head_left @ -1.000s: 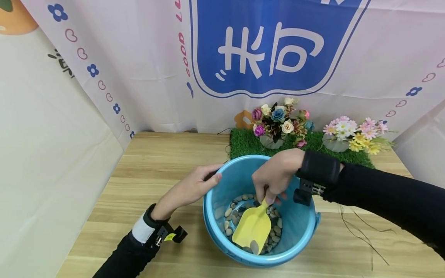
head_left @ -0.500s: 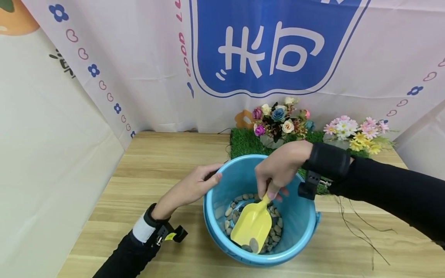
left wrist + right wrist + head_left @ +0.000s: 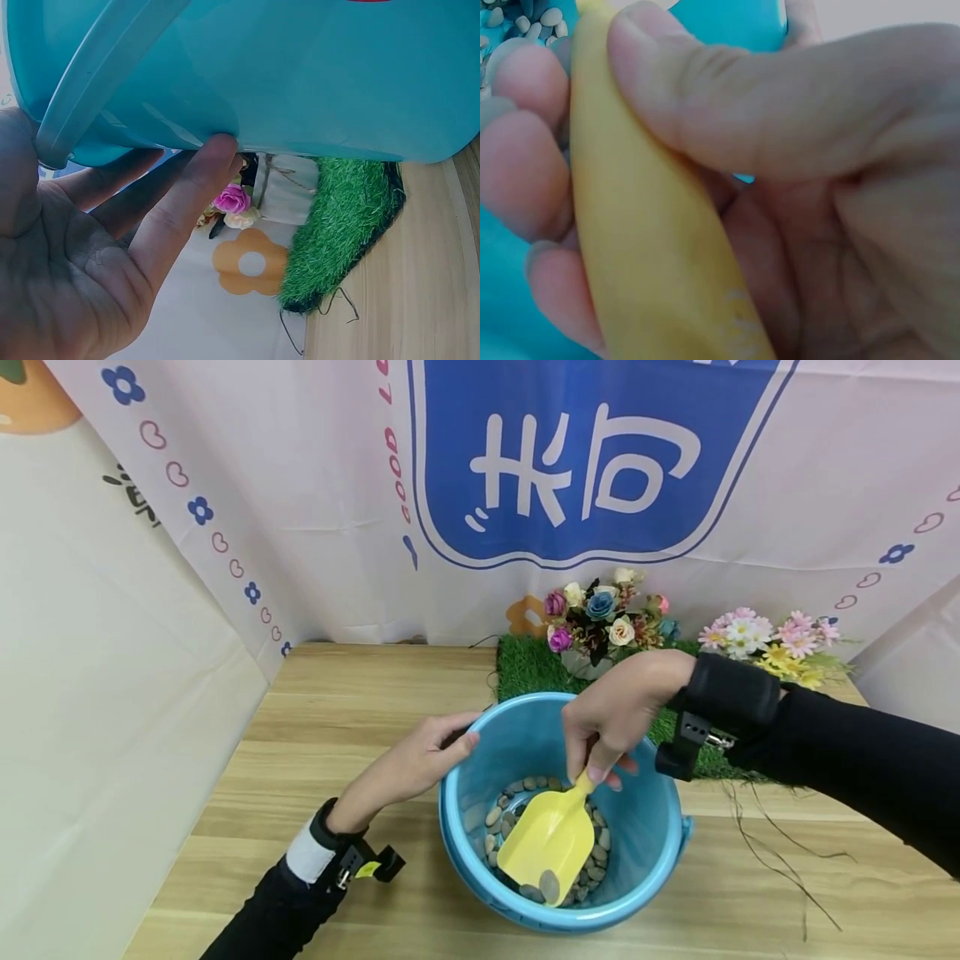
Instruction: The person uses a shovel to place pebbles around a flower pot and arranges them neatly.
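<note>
A blue bucket stands on the table with several grey and tan pebbles on its bottom. My left hand holds its rim at the left, thumb at the edge and fingers along the outer wall, as the left wrist view shows. My right hand reaches into the bucket and grips the handle of a yellow toy shovel. The shovel's blade slopes down toward the near side, and a flat grey pebble lies at its tip. Part of the pebble layer is hidden under the blade.
Behind the bucket, artificial flowers stand on a green turf mat; more pink and yellow flowers are at the right. Thin dark strands lie on the wooden table. A printed cloth hangs behind.
My right hand has shifted slightly right and away from me, and the shovel has tilted a little with it. The pebble stays at the blade's tip. My left hand has not moved.
</note>
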Motion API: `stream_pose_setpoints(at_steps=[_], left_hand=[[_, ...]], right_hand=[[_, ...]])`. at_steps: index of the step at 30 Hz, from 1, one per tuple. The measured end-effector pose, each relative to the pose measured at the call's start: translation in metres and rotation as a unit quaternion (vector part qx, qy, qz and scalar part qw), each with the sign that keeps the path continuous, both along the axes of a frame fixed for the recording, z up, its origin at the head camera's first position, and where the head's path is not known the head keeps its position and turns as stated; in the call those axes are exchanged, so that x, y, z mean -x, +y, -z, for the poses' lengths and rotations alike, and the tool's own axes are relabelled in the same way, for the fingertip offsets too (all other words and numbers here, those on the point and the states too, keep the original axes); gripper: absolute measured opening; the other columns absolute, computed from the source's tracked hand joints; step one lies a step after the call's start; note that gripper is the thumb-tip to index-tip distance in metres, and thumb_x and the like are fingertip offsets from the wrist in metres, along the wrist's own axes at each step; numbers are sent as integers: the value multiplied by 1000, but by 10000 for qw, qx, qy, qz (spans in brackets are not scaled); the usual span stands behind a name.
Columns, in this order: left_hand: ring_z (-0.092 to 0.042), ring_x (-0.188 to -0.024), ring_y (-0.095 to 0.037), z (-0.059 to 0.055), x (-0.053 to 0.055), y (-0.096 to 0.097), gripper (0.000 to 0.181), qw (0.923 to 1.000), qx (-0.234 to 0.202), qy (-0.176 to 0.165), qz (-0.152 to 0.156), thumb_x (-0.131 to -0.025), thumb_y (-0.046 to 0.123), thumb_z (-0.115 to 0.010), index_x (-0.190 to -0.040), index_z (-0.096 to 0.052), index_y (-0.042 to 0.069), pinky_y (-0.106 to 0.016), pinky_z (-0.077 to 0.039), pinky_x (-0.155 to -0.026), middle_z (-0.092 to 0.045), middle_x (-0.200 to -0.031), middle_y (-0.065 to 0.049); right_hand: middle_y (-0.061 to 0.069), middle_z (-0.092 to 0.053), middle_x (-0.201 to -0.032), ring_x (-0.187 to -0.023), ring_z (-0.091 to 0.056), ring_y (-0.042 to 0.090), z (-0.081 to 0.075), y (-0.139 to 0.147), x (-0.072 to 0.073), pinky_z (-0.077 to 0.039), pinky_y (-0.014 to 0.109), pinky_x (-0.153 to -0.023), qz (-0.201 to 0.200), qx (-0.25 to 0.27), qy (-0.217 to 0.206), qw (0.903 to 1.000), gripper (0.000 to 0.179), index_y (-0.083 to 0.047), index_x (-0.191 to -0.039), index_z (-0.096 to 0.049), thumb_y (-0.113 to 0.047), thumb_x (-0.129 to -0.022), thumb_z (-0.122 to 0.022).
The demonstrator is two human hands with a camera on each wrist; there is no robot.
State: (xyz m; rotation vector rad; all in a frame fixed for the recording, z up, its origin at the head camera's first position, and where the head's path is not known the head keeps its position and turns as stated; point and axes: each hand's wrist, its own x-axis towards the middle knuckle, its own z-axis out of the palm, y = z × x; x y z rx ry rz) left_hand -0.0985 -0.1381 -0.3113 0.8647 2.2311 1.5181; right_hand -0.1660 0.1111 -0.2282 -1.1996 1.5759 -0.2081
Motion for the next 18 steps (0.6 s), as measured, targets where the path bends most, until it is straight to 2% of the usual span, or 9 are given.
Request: stream_pose_setpoints(at_steps=[6, 9, 11, 14, 18], left_hand=[[-65, -82, -27, 23, 10, -5, 36, 10000, 31, -1, -48, -100, 13, -38, -134, -44, 4, -32, -57, -63, -60, -113, -19], [-65, -81, -24, 28, 12, -6, 35, 10000, 57, 3, -58, -100, 15, -39, -134, -45, 7, -31, -57, -63, -61, -113, -16], [-65, -81, -25, 26, 12, -6, 35, 10000, 40, 0, -40, -100, 14, -38, -134, -44, 6, -32, -57, -63, -60, -113, -17], [-65, -82, -29, 15, 7, -3, 36, 10000, -15, 0, 10, -100, 11, -38, -133, -43, 1, -33, -57, -63, -59, -113, -21], [-65, -81, -30, -1, 0, 0, 36, 10000, -9, 9, 45, -99, 7, -37, -132, -43, -4, -32, -57, -63, -58, -112, -25]], right_hand=[[-1, -64, -76, -68, -60, 20, 1, 0, 1, -56, 42, -65, 30, 45, -103, 9999, 21, -23, -95, -69, -14, -96, -50], [-3, -63, -75, -68, -60, 21, 2, 0, 1, -56, 43, -66, 10, 87, -130, 9999, 21, -22, -94, -69, -15, -96, -49], [-5, -63, -74, -67, -60, 24, 2, 0, 2, -55, 44, -65, -29, 91, -191, 9998, 21, -21, -91, -69, -15, -96, -49], [-5, -63, -74, -67, -60, 29, 1, 1, 3, -55, 42, -61, -120, 89, -316, 9994, 22, -17, -87, -67, -16, -97, -47], [-5, -63, -75, -67, -60, 33, 0, 1, 5, -51, 31, -55, -262, -5, -503, 9984, 26, -8, -82, -62, -17, -98, -45]])
